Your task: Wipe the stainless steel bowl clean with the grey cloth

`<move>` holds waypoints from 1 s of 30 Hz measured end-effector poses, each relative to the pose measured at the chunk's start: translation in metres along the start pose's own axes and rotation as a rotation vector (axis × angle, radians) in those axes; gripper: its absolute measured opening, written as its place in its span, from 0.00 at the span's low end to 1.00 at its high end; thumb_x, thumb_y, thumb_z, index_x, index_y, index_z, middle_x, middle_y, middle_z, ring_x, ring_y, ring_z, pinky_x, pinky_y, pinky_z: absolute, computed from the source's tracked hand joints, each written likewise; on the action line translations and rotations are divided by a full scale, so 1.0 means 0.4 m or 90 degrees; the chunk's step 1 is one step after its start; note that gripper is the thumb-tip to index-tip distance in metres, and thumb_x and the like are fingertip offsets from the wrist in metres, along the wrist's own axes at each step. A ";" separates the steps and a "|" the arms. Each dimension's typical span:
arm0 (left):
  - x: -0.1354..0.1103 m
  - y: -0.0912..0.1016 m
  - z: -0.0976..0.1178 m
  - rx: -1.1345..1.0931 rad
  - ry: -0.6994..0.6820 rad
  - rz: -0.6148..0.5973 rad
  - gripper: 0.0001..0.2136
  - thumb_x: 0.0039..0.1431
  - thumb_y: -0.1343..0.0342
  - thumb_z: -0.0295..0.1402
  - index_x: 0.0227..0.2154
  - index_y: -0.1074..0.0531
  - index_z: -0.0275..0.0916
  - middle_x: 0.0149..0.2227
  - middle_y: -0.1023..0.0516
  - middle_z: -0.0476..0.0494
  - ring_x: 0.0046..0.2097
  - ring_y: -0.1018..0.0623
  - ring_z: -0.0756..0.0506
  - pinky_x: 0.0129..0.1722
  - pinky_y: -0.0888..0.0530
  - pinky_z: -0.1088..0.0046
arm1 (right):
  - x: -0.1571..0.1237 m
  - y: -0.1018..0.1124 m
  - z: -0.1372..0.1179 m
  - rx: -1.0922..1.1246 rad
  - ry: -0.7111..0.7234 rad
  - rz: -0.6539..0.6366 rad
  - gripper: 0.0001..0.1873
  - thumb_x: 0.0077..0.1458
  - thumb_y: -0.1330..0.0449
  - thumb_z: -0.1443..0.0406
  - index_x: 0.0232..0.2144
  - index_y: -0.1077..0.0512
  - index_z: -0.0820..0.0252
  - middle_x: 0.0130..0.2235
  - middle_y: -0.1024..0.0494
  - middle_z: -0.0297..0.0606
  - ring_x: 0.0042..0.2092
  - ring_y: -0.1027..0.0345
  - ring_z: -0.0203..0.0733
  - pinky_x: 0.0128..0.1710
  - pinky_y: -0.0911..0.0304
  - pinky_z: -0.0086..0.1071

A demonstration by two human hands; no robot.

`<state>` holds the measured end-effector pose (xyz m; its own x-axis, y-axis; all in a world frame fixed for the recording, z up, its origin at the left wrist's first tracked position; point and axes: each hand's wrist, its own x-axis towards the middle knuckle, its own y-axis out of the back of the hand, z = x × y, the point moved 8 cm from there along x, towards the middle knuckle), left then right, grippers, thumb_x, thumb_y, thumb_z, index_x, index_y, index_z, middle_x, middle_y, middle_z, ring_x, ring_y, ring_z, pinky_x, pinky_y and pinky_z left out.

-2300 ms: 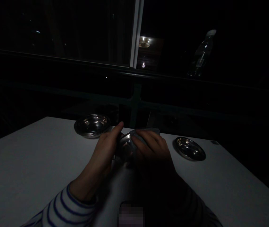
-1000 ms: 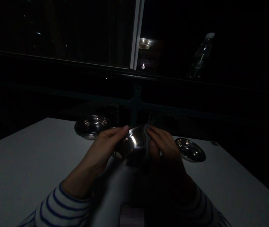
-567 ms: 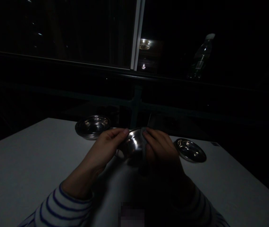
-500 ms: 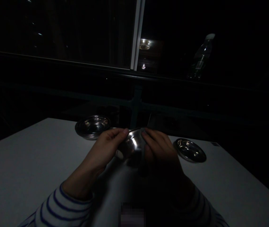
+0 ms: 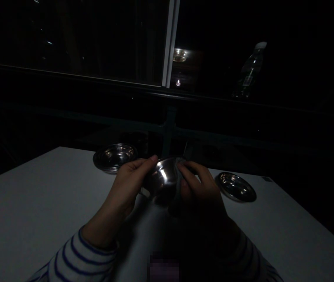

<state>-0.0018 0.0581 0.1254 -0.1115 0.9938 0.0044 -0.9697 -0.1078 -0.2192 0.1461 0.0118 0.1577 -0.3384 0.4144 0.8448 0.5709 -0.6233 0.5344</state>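
A shiny metal bowl is held tilted above the table, its outer side towards me. My left hand grips it by the left edge, thumb along the rim. On its right side my right hand is closed on a dark grey cloth, which lies against the bowl's surface. Deep shadow hides the lower part of the cloth and much of my right hand.
On the white table, a stack of metal bowls stands at the back left. A single metal bowl sits at the right. Behind, a capped plastic bottle stands near the dark window.
The held bowl and my left hand have shifted slightly left. More of the cloth shows between my right fingers and the bowl. The bowls on the table have stayed put.
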 end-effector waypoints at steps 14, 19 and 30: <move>-0.008 -0.025 -0.019 -0.015 0.025 -0.023 0.13 0.43 0.40 0.40 0.14 0.32 0.37 0.15 0.32 0.54 0.19 0.34 0.54 0.19 0.40 0.79 | -0.030 -0.063 -0.134 -0.053 0.156 -0.054 0.16 0.54 0.51 0.67 0.46 0.33 0.61 0.44 0.28 0.39 0.50 0.42 0.43 0.46 0.44 0.41; -0.011 -0.026 -0.020 0.003 0.043 -0.006 0.14 0.42 0.40 0.41 0.14 0.30 0.36 0.16 0.30 0.52 0.20 0.33 0.53 0.21 0.39 0.79 | -0.044 -0.074 -0.158 -0.021 0.186 -0.018 0.14 0.55 0.51 0.69 0.43 0.32 0.62 0.42 0.27 0.37 0.51 0.42 0.39 0.51 0.47 0.39; -0.011 -0.019 -0.010 0.012 0.020 0.011 0.14 0.46 0.43 0.42 0.15 0.28 0.37 0.15 0.29 0.48 0.19 0.31 0.51 0.19 0.37 0.77 | -0.007 -0.024 -0.097 -0.054 0.087 -0.006 0.17 0.55 0.51 0.63 0.46 0.33 0.61 0.46 0.28 0.42 0.49 0.39 0.46 0.44 0.44 0.41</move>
<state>0.0070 0.0549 0.1232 -0.1216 0.9922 -0.0293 -0.9718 -0.1250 -0.1998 0.1126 -0.0093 0.1511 -0.4461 0.3298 0.8320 0.5037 -0.6758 0.5381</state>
